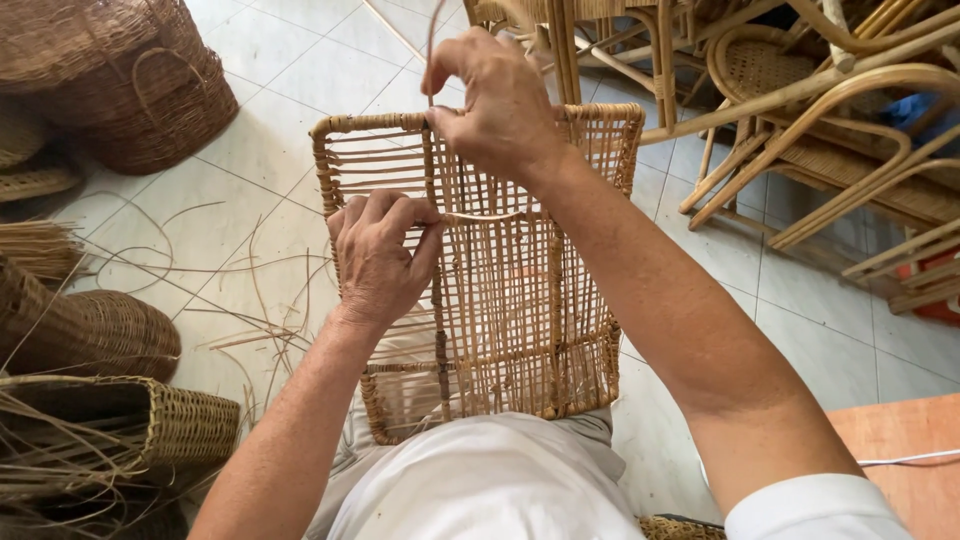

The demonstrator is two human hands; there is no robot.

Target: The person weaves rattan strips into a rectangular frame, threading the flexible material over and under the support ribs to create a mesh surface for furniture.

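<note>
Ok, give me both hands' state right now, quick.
Left hand: closed, fingers pinching a thin cane strand against the woven rattan frame.
Right hand: closed, pinching a thin upright strand at the frame's top rim.

The person wears a plain white short-sleeved shirt, its right sleeve ending above the elbow. Both forearms are bare. The left hand (378,262) and right hand (497,100) carry no gloves, rings or watch.
</note>
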